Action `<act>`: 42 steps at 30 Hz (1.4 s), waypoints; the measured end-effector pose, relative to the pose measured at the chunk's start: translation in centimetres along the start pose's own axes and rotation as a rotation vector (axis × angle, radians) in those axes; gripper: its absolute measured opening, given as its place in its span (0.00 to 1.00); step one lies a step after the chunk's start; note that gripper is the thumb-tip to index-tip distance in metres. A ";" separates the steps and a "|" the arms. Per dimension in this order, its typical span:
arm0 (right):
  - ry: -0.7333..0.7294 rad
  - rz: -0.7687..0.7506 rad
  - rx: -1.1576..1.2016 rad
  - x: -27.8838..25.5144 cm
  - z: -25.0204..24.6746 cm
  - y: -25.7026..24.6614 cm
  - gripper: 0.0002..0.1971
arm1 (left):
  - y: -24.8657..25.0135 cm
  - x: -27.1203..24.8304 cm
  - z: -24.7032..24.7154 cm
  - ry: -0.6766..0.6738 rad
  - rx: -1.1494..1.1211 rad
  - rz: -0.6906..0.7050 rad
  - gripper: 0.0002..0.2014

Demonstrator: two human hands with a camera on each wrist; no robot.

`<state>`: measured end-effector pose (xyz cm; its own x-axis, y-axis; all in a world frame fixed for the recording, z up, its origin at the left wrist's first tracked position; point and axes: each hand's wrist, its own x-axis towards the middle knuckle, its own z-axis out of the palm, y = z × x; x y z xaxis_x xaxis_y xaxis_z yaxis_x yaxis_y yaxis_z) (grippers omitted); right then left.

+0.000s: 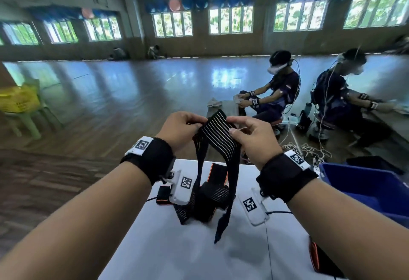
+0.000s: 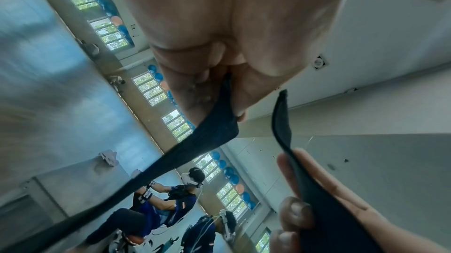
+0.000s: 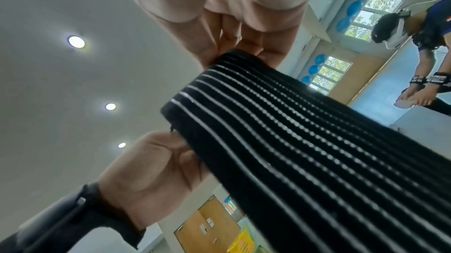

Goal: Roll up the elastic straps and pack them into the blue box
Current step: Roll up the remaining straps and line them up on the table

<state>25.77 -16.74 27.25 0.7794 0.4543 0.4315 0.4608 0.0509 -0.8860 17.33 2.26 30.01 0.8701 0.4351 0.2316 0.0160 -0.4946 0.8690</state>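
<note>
You're pinching the top end of the striped elastic strap (image 1: 218,131) with both hands, left hand (image 1: 179,128) and right hand (image 1: 252,138), above the counter (image 1: 177,246). It's looking floppy and stretchy, so keep gripping that end edge while rolling; blue box (image 1: 363,182) is waiting right.

My rig, as worn: bare forearms, no sleeves. Left hand (image 1: 180,128): wide black wrist band (image 1: 152,158) with a white tag (image 1: 139,146) printed with a black square code. Right hand (image 1: 252,139): matching black band (image 1: 285,176), white coded tag (image 1: 296,159). White camera housings (image 1: 182,188) under both wrists, each code-marked.
</note>
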 end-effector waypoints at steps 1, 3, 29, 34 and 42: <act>0.005 0.010 0.012 -0.2 -0.5 -0.1 0.14 | 0.7 -0.2 0.6 -0.007 -0.069 -0.025 0.14; 0.009 0.036 0.035 -0.9 -1.6 0.0 0.14 | 2.0 -0.5 1.9 0.001 -0.203 -0.071 0.16; 0.116 0.084 0.032 -5.5 -13.0 0.6 0.13 | 9.0 -2.8 13.4 -0.037 -0.177 0.122 0.09; 0.133 -0.047 -0.065 -6.3 -14.4 0.6 0.13 | 10.2 -3.7 14.9 0.000 -0.160 0.189 0.09; 0.092 -0.042 -0.008 -7.0 -14.9 0.4 0.12 | 10.7 -4.5 16.5 0.060 -0.088 0.250 0.07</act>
<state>26.79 -33.15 26.43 0.7945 0.3685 0.4827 0.4974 0.0609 -0.8654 21.69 -17.40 31.02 0.8110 0.3528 0.4667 -0.2406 -0.5260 0.8157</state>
